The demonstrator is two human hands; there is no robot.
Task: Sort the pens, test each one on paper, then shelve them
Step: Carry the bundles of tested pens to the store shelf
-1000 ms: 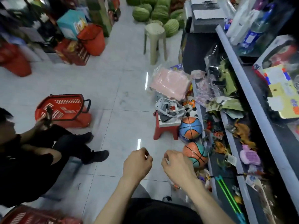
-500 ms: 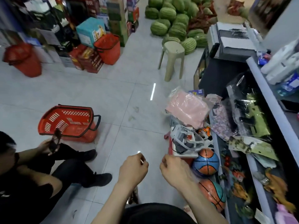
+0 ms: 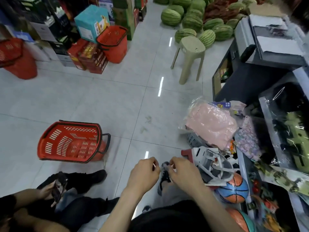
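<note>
Close together above the tiled floor [image 3: 100, 101], the left hand [image 3: 143, 174] pinched a thin pale pen [image 3: 154, 164] in curled fingers. The right hand [image 3: 184, 173] curled just beside it, its hold too blurred to tell.

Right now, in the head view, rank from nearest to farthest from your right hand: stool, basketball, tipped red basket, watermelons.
1. Basketball, beside the right hand.
2. Tipped red basket, left, on floor.
3. Stool, ahead.
4. Watermelons, behind the stool.
</note>
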